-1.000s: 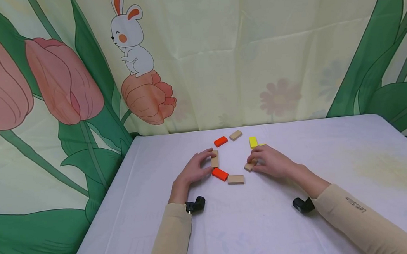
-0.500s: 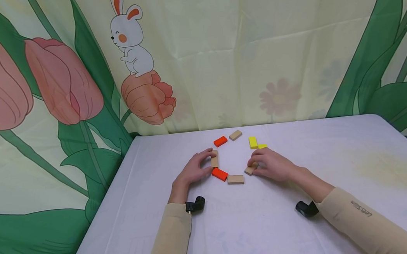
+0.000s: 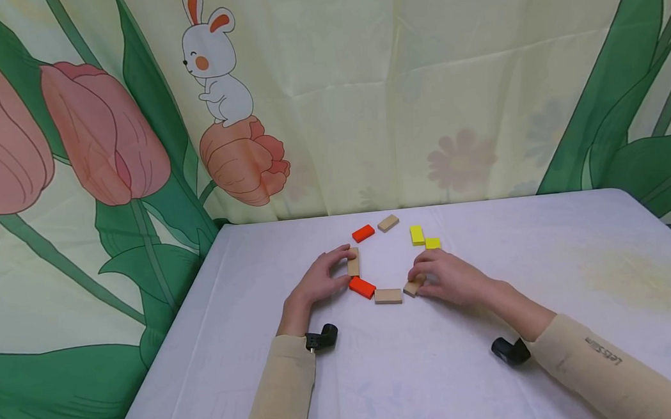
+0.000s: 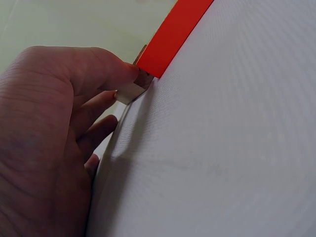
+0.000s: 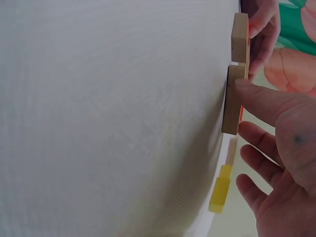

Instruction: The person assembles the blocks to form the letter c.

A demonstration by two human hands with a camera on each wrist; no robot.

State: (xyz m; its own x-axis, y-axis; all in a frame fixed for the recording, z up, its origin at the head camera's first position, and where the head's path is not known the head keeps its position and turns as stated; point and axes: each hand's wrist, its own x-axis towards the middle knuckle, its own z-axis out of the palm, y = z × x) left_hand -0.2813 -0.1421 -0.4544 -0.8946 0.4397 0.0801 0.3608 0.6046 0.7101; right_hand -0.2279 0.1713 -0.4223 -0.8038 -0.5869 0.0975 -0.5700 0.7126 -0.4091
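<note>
My right hand pinches a plain wooden block between thumb and fingers, low over the white cloth. Just left of it lies another plain block, with a narrow gap between the two. My left hand holds a plain block lengthwise, fingers toward its far part and thumb at its near end. That thumb also lies right by the corner of a red block, which meets the plain block's near end. In the right wrist view my thumb presses the long side of its block.
At the back of the ring of blocks lie a red block and a plain block. Two yellow blocks sit corner to corner beyond my right hand. A printed curtain hangs behind the table.
My right hand has brought its plain block nearer to me, toward the front plain block, uncovering the second yellow block. My left hand has stayed where it was.
</note>
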